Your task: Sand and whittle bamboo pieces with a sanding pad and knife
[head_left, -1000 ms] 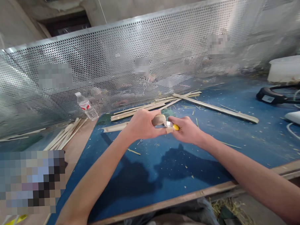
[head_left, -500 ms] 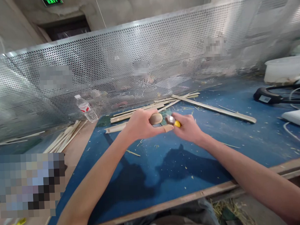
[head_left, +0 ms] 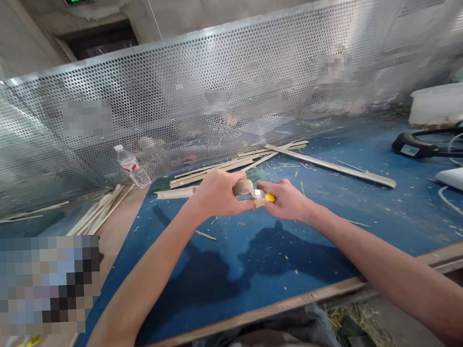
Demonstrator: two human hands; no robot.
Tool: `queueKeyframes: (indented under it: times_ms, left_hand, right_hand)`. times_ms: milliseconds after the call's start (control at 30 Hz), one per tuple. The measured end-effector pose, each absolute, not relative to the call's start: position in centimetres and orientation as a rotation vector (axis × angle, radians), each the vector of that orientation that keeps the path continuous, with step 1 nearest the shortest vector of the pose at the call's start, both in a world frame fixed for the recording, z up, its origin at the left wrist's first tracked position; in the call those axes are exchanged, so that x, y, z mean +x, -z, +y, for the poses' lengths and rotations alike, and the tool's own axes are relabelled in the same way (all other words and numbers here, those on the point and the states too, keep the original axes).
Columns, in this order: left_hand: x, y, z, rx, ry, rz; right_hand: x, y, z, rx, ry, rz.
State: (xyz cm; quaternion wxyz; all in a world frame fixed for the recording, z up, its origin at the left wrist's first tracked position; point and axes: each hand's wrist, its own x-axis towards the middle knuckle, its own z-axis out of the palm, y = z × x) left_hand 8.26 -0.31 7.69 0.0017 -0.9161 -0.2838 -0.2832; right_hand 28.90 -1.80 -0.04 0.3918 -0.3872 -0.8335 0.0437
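Note:
My left hand point(head_left: 220, 193) is wrapped round a split bamboo strip point(head_left: 174, 193), whose pale, curved end shows between thumb and fingers. A beige tape or plaster covers one of its fingertips. In my right hand point(head_left: 288, 199) is a knife point(head_left: 270, 197) with a yellow part and a short silvery piece toward the bamboo. The knife's front is at the bamboo's right end, touching or very close to it. Most of its handle is hidden in my fist. Both hands are above the blue tabletop point(head_left: 267, 294).
Several bamboo strips point(head_left: 331, 166) lie behind my hands, with another bundle point(head_left: 97, 210) at left. A water bottle point(head_left: 132, 166) leans near the perforated metal screen point(head_left: 166, 94). At right are a white tub point(head_left: 439, 105), a black device point(head_left: 410, 146) and a white cable. Shavings litter the tabletop.
My right hand has moved slightly left and down, bringing the knife against or very near the bamboo's end. The bamboo strip has shifted a little; my left hand still grips it.

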Motion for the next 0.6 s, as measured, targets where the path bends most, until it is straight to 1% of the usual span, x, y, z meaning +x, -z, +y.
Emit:
queueKeyframes:
  times_ms: [300,433,600]
  left_hand:
    - [9.3,-7.2,-0.7,-2.887,0.986,-0.956]
    - [9.2,-8.0,-0.9,-2.897,0.968,-1.04]
    - [8.8,-8.4,-1.0,-2.93,0.945,-1.033]
  right_hand:
    - [28.5,-0.6,-1.9,-1.232,-0.045,-1.868]
    - [28.5,-0.5,-1.8,-1.155,-0.078,-1.807]
    - [28.2,0.0,-2.0,-0.96,-0.134,-1.986]
